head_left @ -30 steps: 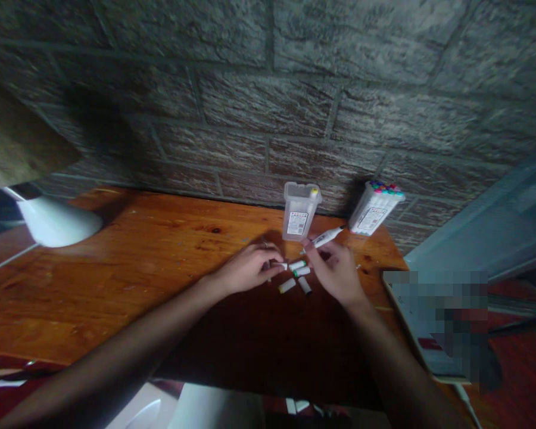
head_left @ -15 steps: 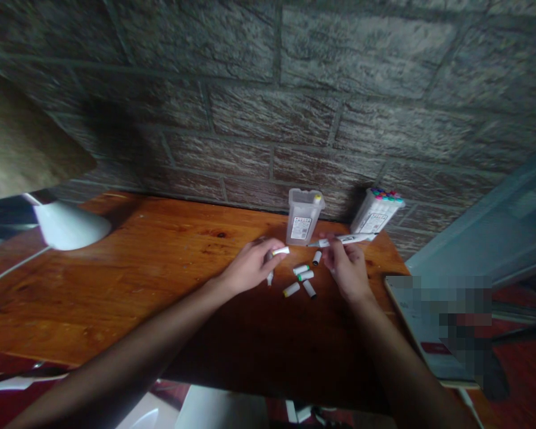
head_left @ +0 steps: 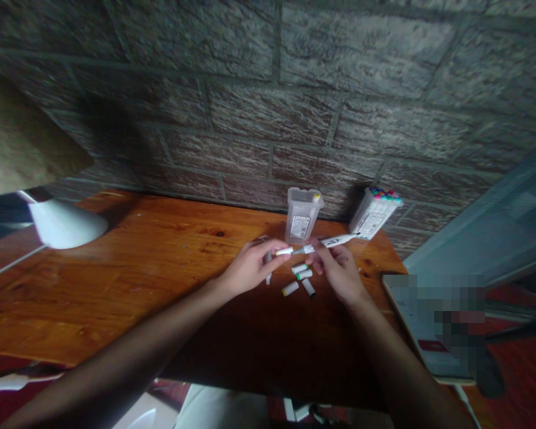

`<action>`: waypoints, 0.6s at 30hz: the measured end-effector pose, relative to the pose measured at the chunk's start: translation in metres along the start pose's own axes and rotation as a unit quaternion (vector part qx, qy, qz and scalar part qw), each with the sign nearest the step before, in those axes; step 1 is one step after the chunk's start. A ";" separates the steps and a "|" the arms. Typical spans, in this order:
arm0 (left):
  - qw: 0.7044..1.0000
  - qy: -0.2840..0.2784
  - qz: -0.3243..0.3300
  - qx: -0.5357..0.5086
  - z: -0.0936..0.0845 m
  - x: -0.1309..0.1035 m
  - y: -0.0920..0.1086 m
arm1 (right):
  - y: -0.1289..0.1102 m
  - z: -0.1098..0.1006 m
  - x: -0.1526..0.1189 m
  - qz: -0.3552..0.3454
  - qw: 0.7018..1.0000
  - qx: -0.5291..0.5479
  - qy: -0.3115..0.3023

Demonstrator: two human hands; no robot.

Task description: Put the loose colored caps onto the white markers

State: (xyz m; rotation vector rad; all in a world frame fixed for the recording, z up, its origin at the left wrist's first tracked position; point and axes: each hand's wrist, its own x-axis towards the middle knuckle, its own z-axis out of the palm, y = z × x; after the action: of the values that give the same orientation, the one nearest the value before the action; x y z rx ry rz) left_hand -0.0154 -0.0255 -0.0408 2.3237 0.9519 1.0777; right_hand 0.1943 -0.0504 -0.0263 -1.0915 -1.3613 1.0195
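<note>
My left hand point(head_left: 252, 266) pinches a white cap with a yellow end point(head_left: 284, 251). A second white piece point(head_left: 268, 277) shows just below its fingers. My right hand point(head_left: 339, 271) holds a white marker point(head_left: 337, 241), its uncapped tip pointing left at the cap's opening, touching or nearly so. Below and between the hands lie several loose caps: a green-ended one point(head_left: 304, 274), a yellow-ended one point(head_left: 290, 289) and a dark-ended one point(head_left: 309, 288). Behind the hands stands a clear plastic box point(head_left: 302, 205) with one yellow-topped marker in it.
A second box point(head_left: 374, 214), full of colourful markers, stands at the back right against the brick wall point(head_left: 250, 107). A lamp with a white base point(head_left: 67, 223) is at the left of the wooden table point(head_left: 129, 268). A flat, partly blurred item point(head_left: 411, 310) lies at the right.
My right hand has moved left with the marker, bringing its tip up to the cap in my left hand. The dark-ended cap near my right fingers is now hidden from view.
</note>
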 end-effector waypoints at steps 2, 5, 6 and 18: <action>1.000 0.007 0.001 -0.004 0.000 0.000 0.000 | -0.001 0.000 0.000 0.005 1.000 -0.003 -0.019; 1.000 0.009 0.000 -0.010 0.001 -0.001 0.000 | -0.001 -0.002 0.001 0.013 1.000 0.011 -0.022; 1.000 0.007 0.000 -0.009 0.001 -0.001 0.000 | 0.000 -0.003 0.003 0.013 1.000 0.025 -0.012; 0.998 0.039 0.053 -0.008 0.002 -0.001 -0.002 | 0.000 0.000 0.001 0.022 1.000 0.008 -0.014</action>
State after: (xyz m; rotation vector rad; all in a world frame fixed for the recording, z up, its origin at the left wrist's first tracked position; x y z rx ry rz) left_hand -0.0153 -0.0254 -0.0439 2.3577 0.8526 1.2215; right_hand 0.1941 -0.0495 -0.0263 -1.1046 -1.3537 1.0795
